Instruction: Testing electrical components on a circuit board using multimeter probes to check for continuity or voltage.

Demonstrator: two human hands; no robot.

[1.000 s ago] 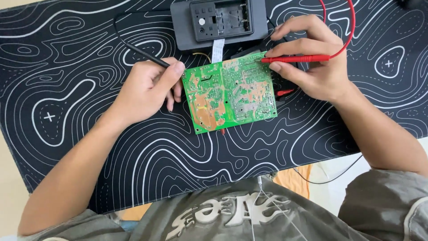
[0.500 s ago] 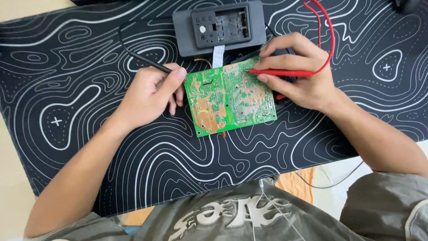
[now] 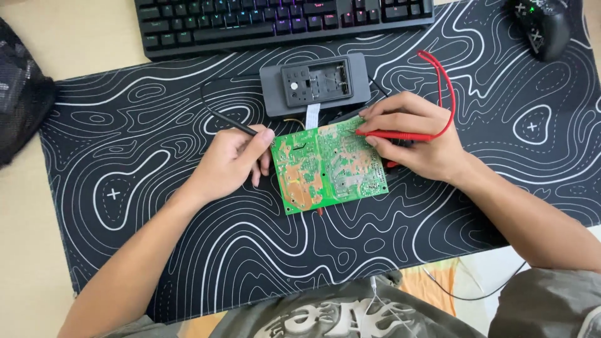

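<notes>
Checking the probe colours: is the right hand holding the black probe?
No, the right hand holds the red probe on the green circuit board.

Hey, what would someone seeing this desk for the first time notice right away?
The bright green circuit board at the middle of the black desk mat with white contour lines. The right hand presses a red probe onto its upper right part, while the left hand holds a black probe at its left edge. Behind the board lies a grey open casing, then a backlit keyboard.
</notes>
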